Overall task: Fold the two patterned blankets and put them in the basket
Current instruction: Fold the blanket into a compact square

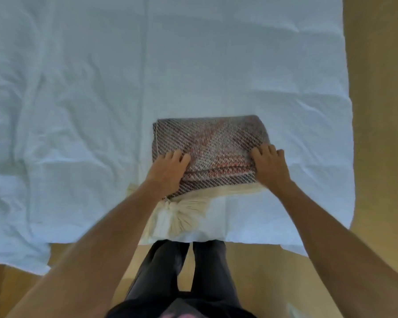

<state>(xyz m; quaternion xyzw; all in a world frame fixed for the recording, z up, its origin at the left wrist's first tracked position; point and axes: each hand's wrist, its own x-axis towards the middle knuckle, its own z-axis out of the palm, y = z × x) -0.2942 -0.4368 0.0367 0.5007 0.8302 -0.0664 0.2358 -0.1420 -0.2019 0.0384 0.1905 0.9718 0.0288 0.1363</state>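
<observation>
White bed sheet (78, 88) over a wood floor (381, 111). Folded patterned blanket (207, 143) lies near the front edge, long axis left-right, fringe (186, 212) toward the person. Left hand (168, 171) and right hand (270, 167) each grip a near corner, fingers curled on the cloth. Basket not visible.

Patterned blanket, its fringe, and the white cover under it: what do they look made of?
Patterned blanket: looks like a thick woven textile, matte, with diagonal ribs in grey, white and orange-red. Fringe: loose cream yarn strands, probably cotton or wool; too blurred to tell. White bed cover: thin matte fabric, likely cotton, creased with a fine texture.
</observation>
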